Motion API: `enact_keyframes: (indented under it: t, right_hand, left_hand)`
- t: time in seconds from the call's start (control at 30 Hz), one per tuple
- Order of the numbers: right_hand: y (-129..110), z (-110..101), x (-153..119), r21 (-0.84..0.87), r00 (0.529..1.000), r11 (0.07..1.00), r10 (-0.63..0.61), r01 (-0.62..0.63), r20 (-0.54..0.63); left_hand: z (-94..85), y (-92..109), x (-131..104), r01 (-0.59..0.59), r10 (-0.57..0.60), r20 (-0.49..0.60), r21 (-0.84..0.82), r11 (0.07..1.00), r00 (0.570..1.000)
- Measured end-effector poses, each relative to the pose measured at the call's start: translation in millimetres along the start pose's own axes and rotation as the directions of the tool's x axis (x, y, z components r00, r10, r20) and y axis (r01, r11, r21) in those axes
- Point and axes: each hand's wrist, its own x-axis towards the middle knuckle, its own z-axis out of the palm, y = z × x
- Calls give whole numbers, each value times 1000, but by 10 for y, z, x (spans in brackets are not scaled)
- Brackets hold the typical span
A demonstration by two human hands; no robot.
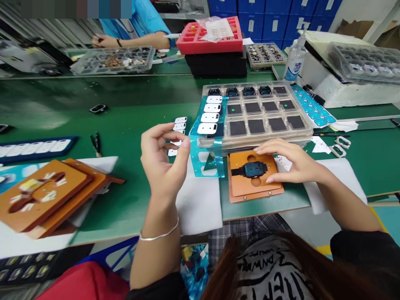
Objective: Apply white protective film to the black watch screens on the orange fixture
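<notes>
My left hand (165, 160) is raised at the centre, fingers curled and thumb closed against the left edge of a clear blue film sheet (200, 164) with white rounded stickers. The film's upper part overlaps the left side of a clear compartment tray (256, 139). My right hand (293, 160) lies on the right side of an orange fixture plate (236, 189), thumb and fingers apart. Between them, a black smartwatch body (253, 169) with a dark screen sits in the fixture, a black strip at its left. Several dark watch bodies fill the tray's far row.
Another orange fixture stack (46, 200) stands at the left. Behind the tray are a red box (209, 39), a sanitizer bottle (293, 62) and a foam box (331, 87). Blue sticker sheets (315, 109) lie at the right. Across the bench sits a co-worker in blue (143, 23).
</notes>
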Motion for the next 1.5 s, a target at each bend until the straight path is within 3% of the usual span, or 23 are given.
enact_keyframes:
  t: [0.07,0.17,0.27,0.37,0.57,0.73,0.83,0.93,1.0,1.07,1.13,1.2,1.3,1.37,1.43,1.5]
  right_hand:
    - [3,-67,17,46,999,998,-44,44,10]
    - [-36,-49,113,-18,981,996,-87,91,173]
    - [-106,135,290,-150,916,963,-154,222,370]
    - [-148,356,488,-235,858,898,-235,372,458]
    - [-52,586,637,-247,814,852,-297,462,500]
    - [7,654,602,-212,825,873,-298,439,480]
    - [-1,581,609,-167,841,881,-343,442,419]
    - [-37,386,565,-125,917,922,-335,366,217]
    - [-71,236,490,-150,975,967,-191,207,118]
    - [-99,122,405,-211,990,977,13,17,144]
    - [-112,66,340,-259,962,961,160,-100,220]
    - [-110,66,307,-226,947,963,201,-145,251]
    - [-111,145,298,38,963,974,212,-221,166]
    - [-137,238,300,402,962,875,255,-271,93]
    - [-186,346,299,740,940,601,319,-302,125]
    - [-246,445,293,889,909,302,344,-344,235]
  left_hand:
    - [2,-3,5,4,-4,-5,7,1000,1000]
    - [5,-24,12,6,-6,-12,17,1000,1000]
    - [4,-62,15,-2,3,-15,21,1000,1000]
    - [-5,-89,13,-10,10,-16,21,1000,1000]
    - [-41,-60,13,7,-7,0,29,1000,1000]
    - [-29,-57,24,0,0,-23,22,1000,1000]
    - [-8,-81,21,7,-7,-36,-16,1000,999]
    - [11,-104,15,6,-9,-53,-53,999,999]
    - [23,-111,14,-47,42,-59,-88,995,997]
    - [31,-105,15,-169,165,-38,-131,977,986]
    - [34,-84,14,-341,349,21,-160,926,937]
    - [38,-43,0,-491,511,106,-170,855,853]
    - [61,45,-56,-581,607,226,-174,795,762]
    - [93,102,-106,-592,618,283,-181,785,733]
    - [131,142,-152,-590,617,310,-187,785,723]
    - [167,163,-184,-568,608,305,-217,794,733]
